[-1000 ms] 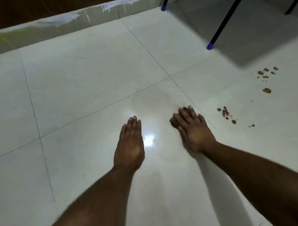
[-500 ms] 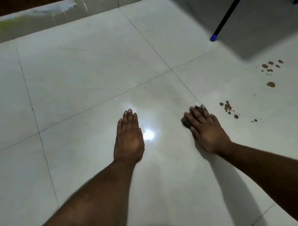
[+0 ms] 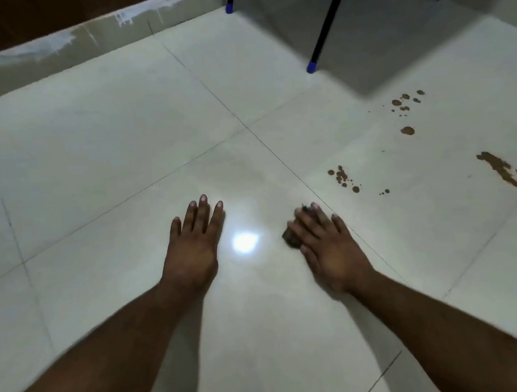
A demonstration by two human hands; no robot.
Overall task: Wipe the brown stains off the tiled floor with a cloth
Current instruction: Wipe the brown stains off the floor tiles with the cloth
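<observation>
Now the right hand, flat-fingered, presses the cloth farther from the stains.

cloth: small dark wad, on floor, mostly hidden under a flat hand | brown stains: spot clusters and a long smear, right of cloth, apart from it | tiled floor: glossy pale tiles, thin grout lines

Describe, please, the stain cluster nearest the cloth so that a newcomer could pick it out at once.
Start at the right hand, which presses the dark cloth to the tiled floor. Cross the grout line just beyond its fingers to the next tile. There lies the nearest stain cluster: small brown drops in a short diagonal row, unlike the rounder spots farther off and the long smear at the right edge.
</observation>
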